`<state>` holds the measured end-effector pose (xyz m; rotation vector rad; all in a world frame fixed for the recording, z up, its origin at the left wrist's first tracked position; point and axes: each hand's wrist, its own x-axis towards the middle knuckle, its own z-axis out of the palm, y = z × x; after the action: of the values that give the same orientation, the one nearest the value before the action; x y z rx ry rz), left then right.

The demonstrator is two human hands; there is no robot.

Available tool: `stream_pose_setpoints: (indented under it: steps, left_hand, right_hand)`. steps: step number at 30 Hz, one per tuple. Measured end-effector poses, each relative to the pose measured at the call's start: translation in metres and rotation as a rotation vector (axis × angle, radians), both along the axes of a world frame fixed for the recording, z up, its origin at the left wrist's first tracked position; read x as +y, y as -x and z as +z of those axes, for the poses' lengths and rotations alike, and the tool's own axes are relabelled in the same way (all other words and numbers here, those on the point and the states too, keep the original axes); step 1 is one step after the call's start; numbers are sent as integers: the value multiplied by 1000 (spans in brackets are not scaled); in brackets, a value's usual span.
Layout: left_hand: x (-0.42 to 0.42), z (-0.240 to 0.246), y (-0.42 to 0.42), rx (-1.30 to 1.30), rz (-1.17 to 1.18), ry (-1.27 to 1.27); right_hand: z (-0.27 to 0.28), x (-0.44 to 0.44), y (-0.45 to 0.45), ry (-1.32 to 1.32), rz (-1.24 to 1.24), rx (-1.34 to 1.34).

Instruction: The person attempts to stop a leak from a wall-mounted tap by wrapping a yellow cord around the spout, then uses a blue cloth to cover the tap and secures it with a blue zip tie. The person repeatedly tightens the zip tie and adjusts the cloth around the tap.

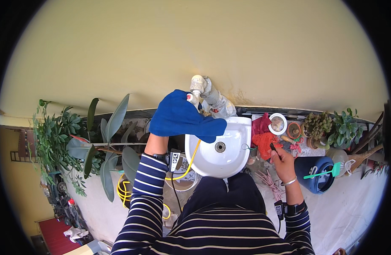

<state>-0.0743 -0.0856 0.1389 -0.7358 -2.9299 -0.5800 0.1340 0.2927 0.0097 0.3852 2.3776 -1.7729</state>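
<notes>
A bundle of blue cloth (186,118) covers my left hand, and only the bare wrist (157,145) shows below it. The fingers are hidden. This cloth hangs over the back left of a white ceramic washbasin (243,153) and partly hides the tap (191,97) with a red mark on it. From under the cloth a yellow hose (193,156) runs down the basin's left side. My right hand (283,162), right of the basin, pinches a small black object (272,146) between thumb and fingers, above an orange-red net cloth (265,143).
Pale plastic pipes (211,92) rise against the wall behind the basin. A bucket (182,178) stands below left, near a broad-leaved plant (114,127). To the right are potted succulents (316,124), a white pot (277,123), a blue barrel (310,173) and a green fly swatter (324,173).
</notes>
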Motion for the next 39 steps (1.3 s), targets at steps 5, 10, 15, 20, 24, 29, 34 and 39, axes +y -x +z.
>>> stream_pose_setpoints:
  steps: [5, 10, 15, 20, 24, 29, 34, 39]
  left_hand:
    - [-23, -16, -11, -85, -43, -212]
    - [-21, -34, 2, -98, -100, -340]
    - [-12, -36, 14, 38, -117, -231]
    - [-32, -41, -10, 43, 54, -242]
    - [-64, -60, -25, 55, -123, -312]
    - [-75, -90, -33, 106, -278, -385]
    - [-65, -106, -42, 290, -368, -498]
    - [-62, -87, -38, 56, -324, -491]
  right_hand:
    - [9, -20, 7, -24, -35, -2]
    - [34, -57, 28, -6, 20, 27]
    - [60, -98, 53, -93, 120, 136]
    - [77, -124, 80, -143, 137, 183]
    - [87, -139, 99, -152, 155, 206]
    - [89, -164, 113, -86, 182, 302]
    - [80, -188, 110, -43, 273, 168]
    - [80, -199, 126, -114, 258, 260]
